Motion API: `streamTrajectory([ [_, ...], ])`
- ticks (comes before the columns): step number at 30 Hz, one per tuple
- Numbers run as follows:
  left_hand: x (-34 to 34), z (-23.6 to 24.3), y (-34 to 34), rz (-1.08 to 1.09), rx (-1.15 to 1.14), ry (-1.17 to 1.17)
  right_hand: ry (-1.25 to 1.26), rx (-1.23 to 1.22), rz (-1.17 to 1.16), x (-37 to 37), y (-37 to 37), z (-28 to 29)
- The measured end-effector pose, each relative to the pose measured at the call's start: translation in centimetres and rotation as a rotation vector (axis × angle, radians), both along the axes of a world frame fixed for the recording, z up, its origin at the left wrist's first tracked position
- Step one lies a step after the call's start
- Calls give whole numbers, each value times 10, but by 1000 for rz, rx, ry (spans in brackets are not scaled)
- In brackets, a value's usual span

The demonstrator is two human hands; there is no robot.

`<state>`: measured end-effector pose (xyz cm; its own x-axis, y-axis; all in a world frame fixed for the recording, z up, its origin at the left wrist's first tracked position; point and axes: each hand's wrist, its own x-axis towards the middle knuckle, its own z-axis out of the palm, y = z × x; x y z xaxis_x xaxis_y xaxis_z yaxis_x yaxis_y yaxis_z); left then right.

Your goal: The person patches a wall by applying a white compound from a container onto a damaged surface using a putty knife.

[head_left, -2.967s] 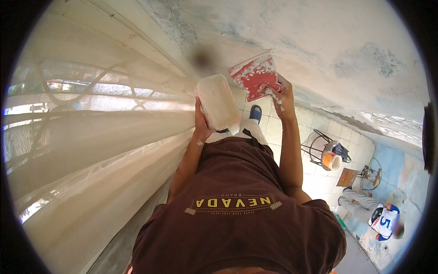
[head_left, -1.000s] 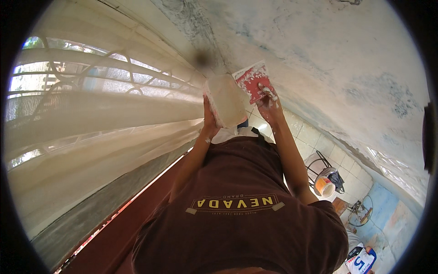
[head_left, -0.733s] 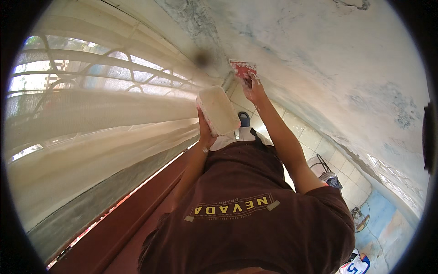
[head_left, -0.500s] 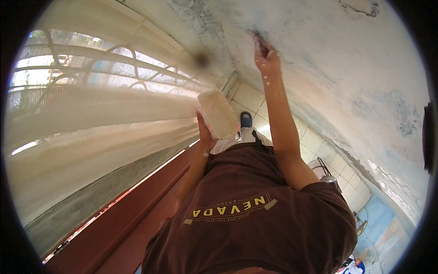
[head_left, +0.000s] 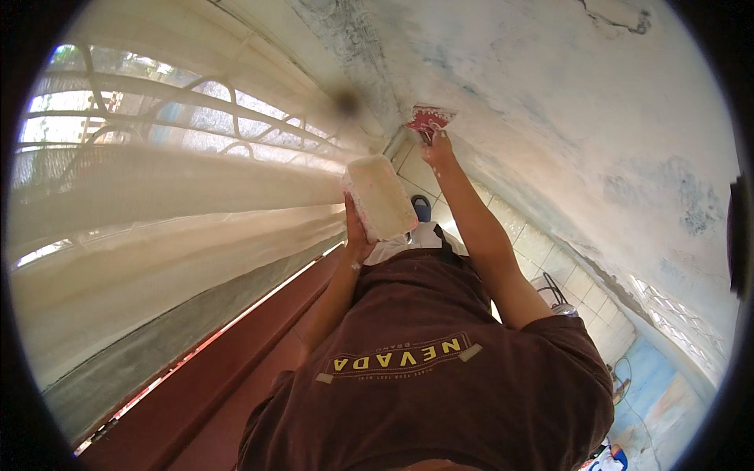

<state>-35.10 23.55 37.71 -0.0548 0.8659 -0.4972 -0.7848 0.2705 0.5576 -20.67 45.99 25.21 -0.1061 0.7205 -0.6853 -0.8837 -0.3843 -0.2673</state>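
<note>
My left hand [head_left: 358, 233] grips the side of a pale rectangular tub [head_left: 382, 198] with pinkish smears along its edges. The tub is held in front of my body, with off-white material filling its visible face. My right hand [head_left: 437, 147] is closed round the handle of a red putty knife [head_left: 430, 118], its wide blade flecked with white. The blade is at the lower part of the patchy white wall [head_left: 550, 118], close to the corner; whether it presses on the surface I cannot tell. White spots dot my right wrist.
Cream curtains [head_left: 181, 184] hang over a grilled window on the left, above a reddish-brown ledge [head_left: 236, 377]. Pale floor tiles [head_left: 534, 243] run along the wall's foot. A cable [head_left: 556, 289] and a small metallic object lie to the right. My slippered foot [head_left: 422, 206] stands below.
My right hand has come down the wall and toward the corner, and the red blade now shows face-on. The tub in my left hand has shifted only slightly.
</note>
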Motion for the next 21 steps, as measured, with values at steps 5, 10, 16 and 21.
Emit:
streamTrajectory([
  [5, 3, 0, 17, -78, -46, -12, 110, 28, -179, -25, 46, 41],
  [10, 1, 10, 9, -36, -31, -5, 69, 261, -45, -42, -3, 246],
  [16, -2, 1, 12, -39, -8, 17, -365, 786, 62, -35, -27, 148],
  [21, 0, -9, 22, -50, -47, -70, 80, 287, 193, 0, 9, 34],
])
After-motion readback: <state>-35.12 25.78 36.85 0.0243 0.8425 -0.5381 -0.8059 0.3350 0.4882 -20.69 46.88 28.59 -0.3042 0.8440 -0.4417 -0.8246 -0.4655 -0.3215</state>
